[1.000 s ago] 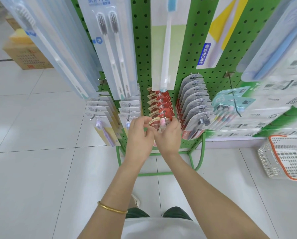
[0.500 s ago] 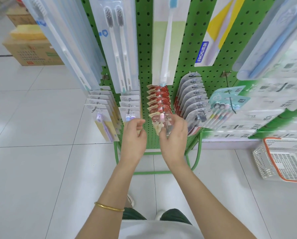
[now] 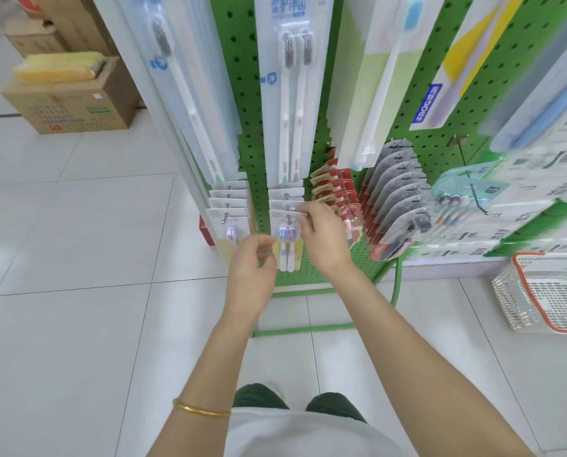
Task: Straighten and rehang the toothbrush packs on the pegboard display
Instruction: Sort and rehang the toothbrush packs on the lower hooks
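A green pegboard [image 3: 242, 94] carries rows of toothbrush packs on hooks. My right hand [image 3: 323, 235] pinches the top right corner of the front twin-brush pack [image 3: 288, 249] in the second low row. My left hand [image 3: 252, 262] has its fingers curled, and its thumb and fingertips pinch that pack's left edge. To the right hangs the row of red packs [image 3: 338, 189], its front pack tilted, with nothing touching it. Further right is a row of grey-topped packs [image 3: 397, 179]. At the left is a row of single purple-brush packs [image 3: 231, 219].
Long toothbrush packs hang above the low rows. A teal multi-brush pack [image 3: 463, 196] hangs from a long hook at the right, below a bare hook [image 3: 461, 150]. A white and orange basket [image 3: 545, 291] sits on the floor at the right, and cardboard boxes [image 3: 67, 103] stand far left.
Both hands left the red pack row and moved left to the twin-brush pack row. The right hand now pinches that row's front pack. The view shifted left and closer.
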`<state>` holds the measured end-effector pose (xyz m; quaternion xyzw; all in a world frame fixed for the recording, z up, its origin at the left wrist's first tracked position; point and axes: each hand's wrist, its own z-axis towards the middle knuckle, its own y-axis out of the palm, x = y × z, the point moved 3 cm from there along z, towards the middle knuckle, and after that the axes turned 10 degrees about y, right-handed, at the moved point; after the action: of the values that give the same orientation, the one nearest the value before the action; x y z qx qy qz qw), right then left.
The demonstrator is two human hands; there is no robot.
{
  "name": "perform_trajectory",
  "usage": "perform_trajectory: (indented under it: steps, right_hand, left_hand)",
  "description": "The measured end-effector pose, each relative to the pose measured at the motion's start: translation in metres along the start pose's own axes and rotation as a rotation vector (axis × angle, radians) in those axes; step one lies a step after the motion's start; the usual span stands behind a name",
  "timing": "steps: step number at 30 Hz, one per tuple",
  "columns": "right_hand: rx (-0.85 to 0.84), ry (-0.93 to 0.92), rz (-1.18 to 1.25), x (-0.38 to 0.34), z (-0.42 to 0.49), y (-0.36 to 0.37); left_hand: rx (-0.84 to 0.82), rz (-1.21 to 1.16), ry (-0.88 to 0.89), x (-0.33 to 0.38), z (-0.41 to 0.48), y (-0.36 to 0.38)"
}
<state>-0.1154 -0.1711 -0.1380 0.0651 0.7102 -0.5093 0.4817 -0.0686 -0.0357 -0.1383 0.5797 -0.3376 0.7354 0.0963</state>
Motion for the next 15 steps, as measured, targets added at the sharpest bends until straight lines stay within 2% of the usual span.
perform_trajectory:
  steps: [3, 15]
  right_hand:
    - [0.035, 0.032, 0.083, -0.001, 0.0, 0.002]
    - [0.225, -0.009, 0.143, -0.009, -0.023, 0.001]
  left_hand:
    - [-0.042, -0.004, 0.003, -0.004, 0.003, -0.01]
    - [-0.122, -0.051, 0.028, -0.021, 0.004, -0.024]
